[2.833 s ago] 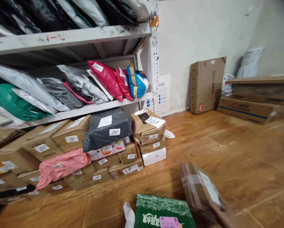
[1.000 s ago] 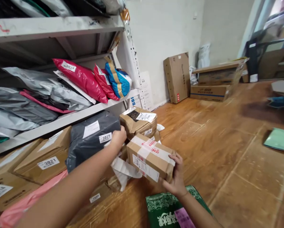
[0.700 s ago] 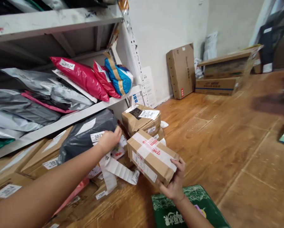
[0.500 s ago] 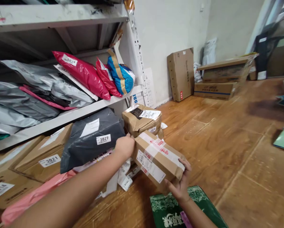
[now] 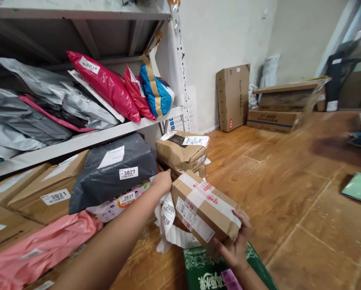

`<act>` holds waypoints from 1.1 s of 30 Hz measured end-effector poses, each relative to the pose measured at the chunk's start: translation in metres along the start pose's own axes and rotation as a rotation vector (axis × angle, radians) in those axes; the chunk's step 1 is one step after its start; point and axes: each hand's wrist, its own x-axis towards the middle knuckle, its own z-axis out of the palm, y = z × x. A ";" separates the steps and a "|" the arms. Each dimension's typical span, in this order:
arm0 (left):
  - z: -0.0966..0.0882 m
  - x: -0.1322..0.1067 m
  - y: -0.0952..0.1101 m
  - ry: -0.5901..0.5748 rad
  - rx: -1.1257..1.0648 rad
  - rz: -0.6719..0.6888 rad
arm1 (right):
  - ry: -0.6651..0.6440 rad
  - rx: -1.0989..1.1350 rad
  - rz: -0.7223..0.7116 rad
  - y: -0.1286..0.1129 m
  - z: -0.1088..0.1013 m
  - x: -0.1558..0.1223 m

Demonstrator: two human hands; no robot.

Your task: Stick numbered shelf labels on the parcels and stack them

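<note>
In my right hand (image 5: 239, 245) is a brown cardboard box (image 5: 203, 201), gripped at its near right end with the thumb below and fingers over the top edge. Clear tape with red print and a white shipping label cover it. My left hand (image 5: 162, 182) is closed at the box's far left corner, its fingertips partly hidden. A white strip of number labels (image 5: 168, 215), showing 3009 and 3010, hangs from the left hand and curls under the box. Beside that hand lies a dark grey parcel bag (image 5: 114, 173) marked 3027.
A shelf (image 5: 86, 139) holds grey, red and blue parcel bags. Below it are cartons (image 5: 52, 183), a pink bag (image 5: 47, 241) and a wrapped carton (image 5: 183, 151). A green package (image 5: 198, 268) lies on the wooden floor under the box. Large cartons (image 5: 233, 98) stand by the wall.
The label strip has swung right and unfurled beneath the box, with 3009 and 3010 now showing. Box and both hands have shifted slightly; the camera view has tilted a little.
</note>
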 end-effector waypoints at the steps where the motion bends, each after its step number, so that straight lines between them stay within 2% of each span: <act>1: -0.007 -0.008 0.000 0.015 0.076 -0.018 | -0.012 0.011 -0.027 -0.003 0.003 0.002; 4: -0.028 -0.028 -0.002 0.022 0.422 0.025 | -0.058 0.067 -0.102 -0.013 0.014 0.013; 7: -0.052 -0.036 -0.006 -0.044 0.804 0.136 | -0.012 0.120 -0.145 -0.020 0.029 0.025; 10: -0.079 -0.036 -0.010 -0.033 0.895 0.222 | 0.061 0.133 -0.177 -0.021 0.049 0.031; 14: -0.102 -0.035 -0.018 0.114 1.021 0.359 | 0.070 0.129 -0.146 -0.020 0.080 0.028; 17: -0.104 -0.037 -0.024 0.203 1.052 0.358 | 0.091 0.161 -0.009 -0.023 0.095 0.031; 19: -0.102 -0.037 -0.026 0.221 1.071 0.364 | 0.112 0.182 0.045 -0.027 0.097 0.040; 23: -0.098 -0.038 -0.028 0.246 1.111 0.388 | 0.137 0.111 -0.004 -0.043 0.090 0.066; 25: -0.097 -0.038 -0.029 0.251 1.120 0.398 | 0.101 0.074 -0.016 -0.052 0.093 0.076; 28: -0.094 -0.041 -0.029 0.249 1.120 0.401 | -0.027 0.016 0.047 -0.063 0.114 0.079; 33: -0.089 -0.043 -0.022 0.229 1.074 0.369 | -0.208 -0.199 0.139 -0.072 0.171 0.078</act>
